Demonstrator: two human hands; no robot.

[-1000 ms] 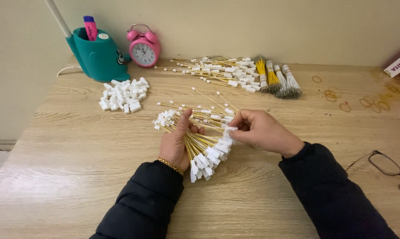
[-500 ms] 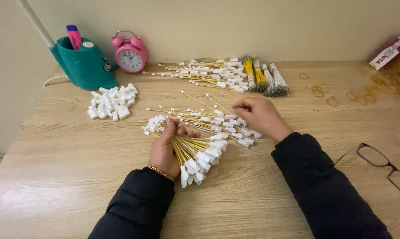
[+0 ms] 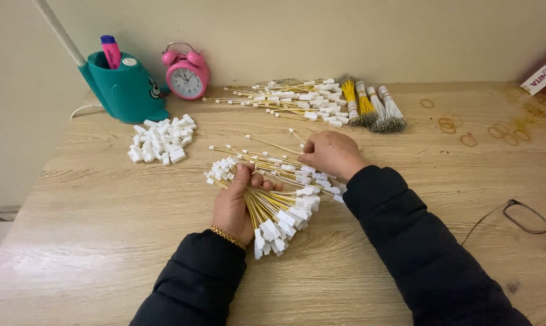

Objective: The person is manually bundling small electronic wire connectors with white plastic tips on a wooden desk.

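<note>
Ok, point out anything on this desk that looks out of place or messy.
Rubber bands lie scattered loose at the desk's far right, and eyeglasses sit half off its right edge. The wires and connectors lie in loose piles; nothing looks damaged.

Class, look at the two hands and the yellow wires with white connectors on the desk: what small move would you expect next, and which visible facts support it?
Probably the right hand pinches one loose wire off the desk and brings it to the bundle. The left hand grips that fanned bundle of yellow wires with white connectors, while the right hand's fingertips rest on loose wires spread just beyond it.
</note>
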